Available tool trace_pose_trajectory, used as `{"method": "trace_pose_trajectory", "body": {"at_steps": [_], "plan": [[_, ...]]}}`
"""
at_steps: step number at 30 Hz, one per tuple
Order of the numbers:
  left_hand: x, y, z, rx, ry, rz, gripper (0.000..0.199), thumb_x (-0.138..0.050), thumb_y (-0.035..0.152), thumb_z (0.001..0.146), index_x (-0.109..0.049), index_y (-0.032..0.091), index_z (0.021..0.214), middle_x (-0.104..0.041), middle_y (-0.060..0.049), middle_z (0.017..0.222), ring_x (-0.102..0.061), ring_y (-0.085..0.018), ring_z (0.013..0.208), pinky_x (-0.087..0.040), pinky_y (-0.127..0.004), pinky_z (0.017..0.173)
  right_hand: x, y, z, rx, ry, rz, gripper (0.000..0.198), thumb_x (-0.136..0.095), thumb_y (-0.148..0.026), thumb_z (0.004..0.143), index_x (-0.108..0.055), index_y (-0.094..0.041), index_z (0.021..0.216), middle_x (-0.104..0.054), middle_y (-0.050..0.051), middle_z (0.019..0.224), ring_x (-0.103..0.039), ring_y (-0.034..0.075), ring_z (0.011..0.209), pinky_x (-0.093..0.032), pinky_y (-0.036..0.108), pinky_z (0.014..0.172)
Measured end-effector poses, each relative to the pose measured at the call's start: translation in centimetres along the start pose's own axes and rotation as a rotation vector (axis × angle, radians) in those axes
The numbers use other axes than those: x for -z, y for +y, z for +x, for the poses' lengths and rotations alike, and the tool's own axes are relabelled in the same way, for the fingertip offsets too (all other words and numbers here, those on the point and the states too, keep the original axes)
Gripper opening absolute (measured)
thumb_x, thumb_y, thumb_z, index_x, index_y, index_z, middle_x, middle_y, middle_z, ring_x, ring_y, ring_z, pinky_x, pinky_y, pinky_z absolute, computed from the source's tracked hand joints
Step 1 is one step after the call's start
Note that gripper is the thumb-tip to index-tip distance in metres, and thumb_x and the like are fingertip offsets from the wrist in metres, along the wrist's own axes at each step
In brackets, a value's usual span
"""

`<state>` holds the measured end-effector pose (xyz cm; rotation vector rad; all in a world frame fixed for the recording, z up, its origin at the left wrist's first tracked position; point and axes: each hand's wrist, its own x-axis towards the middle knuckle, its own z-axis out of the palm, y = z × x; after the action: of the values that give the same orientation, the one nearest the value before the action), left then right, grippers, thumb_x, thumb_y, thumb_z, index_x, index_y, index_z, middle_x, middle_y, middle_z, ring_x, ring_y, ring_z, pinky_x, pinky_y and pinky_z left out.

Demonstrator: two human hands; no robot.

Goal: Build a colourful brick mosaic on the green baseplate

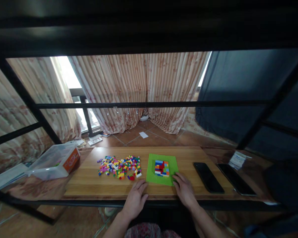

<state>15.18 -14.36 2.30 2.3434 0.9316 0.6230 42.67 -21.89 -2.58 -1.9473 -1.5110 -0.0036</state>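
A green studded baseplate [174,162] lies on the wooden board, bearing a multicoloured block of toy bricks [162,168] with red, blue, orange and white pieces. My right hand [185,190] rests at the plate's lower right corner, fingertips on its edge, fingers loosely spread and holding nothing. Just off the plate's lower left corner, my left hand [136,199] lies on the board near its front edge, thumb apart from the fingers and nothing in it. A pile of loose bricks [119,166] in many colours spreads beyond my left hand.
The wooden board [89,185] sits on a cloth-covered surface within a black metal frame. To the left stands a clear plastic box [49,165] with an orange label. Two dark phone-like devices, one a black phone [208,177] and one a larger slab [235,180], lie at right near a white packet [237,160].
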Motion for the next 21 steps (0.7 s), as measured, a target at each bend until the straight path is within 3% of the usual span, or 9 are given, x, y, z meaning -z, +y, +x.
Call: {"method": "trace_pose_trajectory", "body": {"at_steps": [3,9,12,16,18,21], "plan": [[0.4,-0.7,0.1,0.022,0.013,0.014,0.042,-0.060,0.022,0.078,-0.060,0.022,0.120,-0.053,-0.009,0.136,-0.046,-0.026,0.128,-0.038,-0.046,0.109,0.7,0.5,0.5,-0.003,-0.036,0.066,0.031,-0.046,-0.025,0.086,-0.068,-0.021,0.108,-0.060,0.011,0.126,-0.056,0.027,0.116,-0.043,0.048,0.100],[1.1,-2.3,0.5,0.007,0.069,0.054,0.036,-0.053,0.024,0.085,-0.057,0.021,0.121,-0.053,-0.009,0.136,-0.045,-0.025,0.128,-0.040,-0.047,0.107,1.4,1.5,0.9,0.011,-0.110,0.153,0.032,-0.043,-0.028,0.086,-0.068,-0.020,0.105,-0.058,0.011,0.128,-0.056,0.024,0.117,-0.044,0.045,0.101],[1.4,-3.1,0.5,0.007,0.084,0.066,0.035,-0.054,0.023,0.085,-0.057,0.022,0.120,-0.053,-0.008,0.135,-0.046,-0.024,0.127,-0.041,-0.046,0.107,1.7,0.6,0.7,-0.042,-0.053,0.141,0.032,-0.044,-0.032,0.086,-0.068,-0.018,0.101,-0.059,0.013,0.124,-0.056,0.026,0.114,-0.043,0.047,0.101],[1.9,-4.2,0.5,0.022,0.117,0.043,0.032,-0.053,0.022,0.086,-0.058,0.022,0.117,-0.055,-0.008,0.132,-0.048,-0.024,0.125,-0.042,-0.045,0.105,1.9,-5.1,1.1,-0.100,0.122,0.148,0.032,-0.043,-0.037,0.090,-0.067,-0.020,0.102,-0.058,0.013,0.124,-0.053,0.027,0.117,-0.041,0.050,0.101],[2.2,-4.7,0.6,0.044,0.151,0.031,0.029,-0.053,0.020,0.085,-0.060,0.022,0.113,-0.056,-0.008,0.130,-0.050,-0.024,0.122,-0.043,-0.046,0.104,1.0,-9.2,2.0,-0.025,0.055,0.234,0.030,-0.043,-0.037,0.091,-0.065,-0.024,0.106,-0.058,0.009,0.127,-0.053,0.024,0.118,-0.041,0.047,0.102],[3.0,-5.5,1.0,0.072,0.201,0.007,0.026,-0.053,0.016,0.084,-0.062,0.021,0.108,-0.060,-0.009,0.123,-0.054,-0.023,0.116,-0.046,-0.045,0.100,-2.3,-14.3,4.5,0.088,-0.068,0.314,0.032,-0.044,-0.036,0.092,-0.061,-0.023,0.116,-0.055,0.010,0.131,-0.049,0.023,0.123,-0.040,0.044,0.104]]}}
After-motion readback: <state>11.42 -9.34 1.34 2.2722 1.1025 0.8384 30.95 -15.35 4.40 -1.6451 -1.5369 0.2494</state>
